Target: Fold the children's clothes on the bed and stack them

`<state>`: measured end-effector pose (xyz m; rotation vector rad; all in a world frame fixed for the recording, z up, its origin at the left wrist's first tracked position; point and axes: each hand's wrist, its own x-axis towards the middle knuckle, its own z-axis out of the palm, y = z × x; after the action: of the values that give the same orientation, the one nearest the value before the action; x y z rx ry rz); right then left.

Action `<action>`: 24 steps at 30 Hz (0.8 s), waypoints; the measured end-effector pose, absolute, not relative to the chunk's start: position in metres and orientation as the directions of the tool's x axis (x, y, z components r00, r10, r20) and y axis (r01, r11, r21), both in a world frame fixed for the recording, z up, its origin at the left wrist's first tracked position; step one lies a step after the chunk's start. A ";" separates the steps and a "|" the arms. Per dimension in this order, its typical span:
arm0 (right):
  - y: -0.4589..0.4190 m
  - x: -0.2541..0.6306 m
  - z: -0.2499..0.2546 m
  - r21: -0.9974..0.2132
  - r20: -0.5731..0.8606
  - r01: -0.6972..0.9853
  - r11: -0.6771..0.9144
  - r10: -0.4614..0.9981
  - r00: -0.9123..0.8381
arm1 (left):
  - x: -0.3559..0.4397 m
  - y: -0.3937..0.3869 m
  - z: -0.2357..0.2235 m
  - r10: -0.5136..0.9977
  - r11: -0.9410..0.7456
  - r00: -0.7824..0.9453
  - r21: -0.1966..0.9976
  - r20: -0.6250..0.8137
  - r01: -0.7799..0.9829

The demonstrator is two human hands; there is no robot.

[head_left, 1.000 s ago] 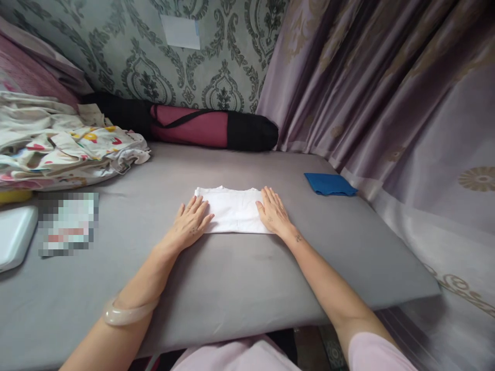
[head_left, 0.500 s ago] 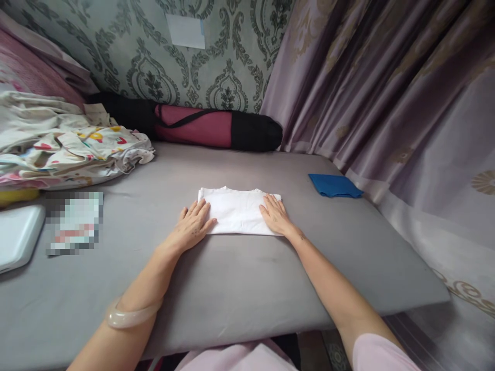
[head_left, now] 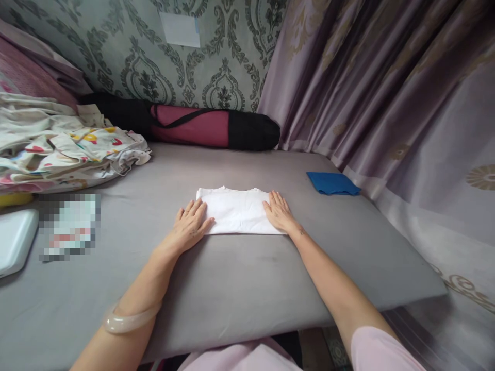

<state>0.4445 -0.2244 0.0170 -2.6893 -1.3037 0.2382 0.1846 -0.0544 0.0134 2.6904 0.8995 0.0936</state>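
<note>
A white folded cloth (head_left: 237, 210), perhaps a garment, lies flat in a wide rectangle in front of me. Its far edge is slightly uneven, while the near edge runs straight. My left hand (head_left: 191, 220) rests on its left end, palm down with the fingers stretched out. On the right end lies my right hand (head_left: 281, 212), also flat, its fingers pointing away from me. Neither hand grips the fabric. A pale bangle (head_left: 129, 320) circles my left forearm.
The cloth lies on a grey covered surface (head_left: 247, 278). To the right is a folded blue cloth (head_left: 333, 183). A black and maroon long bag (head_left: 189, 126) lies along the wall. At left are crumpled patterned fabric (head_left: 77, 149), a blurred-out packet (head_left: 73, 226) and a white box (head_left: 15, 239).
My right hand has slid slightly right, toward the cloth's right edge. The left hand stays flat on its end. The whole view has shifted a little.
</note>
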 end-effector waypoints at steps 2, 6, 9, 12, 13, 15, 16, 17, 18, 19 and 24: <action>-0.222 0.439 0.023 -0.181 -0.054 0.769 -0.614 0.787 0.615 | 0.185 -0.055 0.013 0.598 -0.759 0.801 0.307 -0.022 0.575; -0.210 0.416 0.032 -0.156 0.056 0.877 -0.455 0.882 0.468 | 0.185 -0.056 0.016 0.607 -0.752 0.794 0.301 -0.030 0.587; -0.200 0.401 0.027 -0.170 0.068 0.929 -0.328 0.937 0.343 | 0.185 -0.056 0.019 0.617 -0.739 0.785 0.300 -0.056 0.603; -0.196 0.398 0.018 -0.183 0.002 0.923 -0.338 0.939 0.344 | 0.185 -0.056 0.021 0.620 -0.732 0.782 0.308 -0.072 0.608; -0.196 0.399 0.016 -0.184 -0.017 0.920 -0.345 0.937 0.348 | 0.184 -0.056 0.021 0.620 -0.732 0.782 0.310 -0.067 0.607; -0.195 0.402 0.016 -0.187 -0.046 0.919 -0.347 0.938 0.344 | 0.184 -0.055 0.020 0.624 -0.731 0.780 0.315 -0.049 0.605; -0.195 0.403 0.019 -0.189 -0.065 0.917 -0.351 0.936 0.345 | 0.184 -0.054 0.020 0.626 -0.731 0.779 0.317 -0.042 0.605; -0.193 0.402 0.023 -0.190 -0.087 0.914 -0.359 0.933 0.348 | 0.184 -0.054 0.019 0.628 -0.729 0.777 0.319 -0.038 0.605; -0.190 0.401 0.027 -0.189 -0.107 0.910 -0.368 0.929 0.353 | 0.184 -0.054 0.018 0.630 -0.728 0.776 0.320 -0.037 0.606; -0.187 0.398 0.031 -0.187 -0.116 0.909 -0.373 0.927 0.356 | 0.185 -0.053 0.018 0.631 -0.726 0.775 0.322 -0.039 0.607; -0.166 0.373 0.031 -0.195 0.005 0.936 -0.294 0.954 0.300 | 0.184 -0.054 0.021 0.647 -0.710 0.761 0.326 -0.048 0.624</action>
<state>0.3727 -0.1664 0.0309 -2.3993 -1.7606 0.1676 0.1840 -0.0540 0.0213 2.6348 0.9805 0.0992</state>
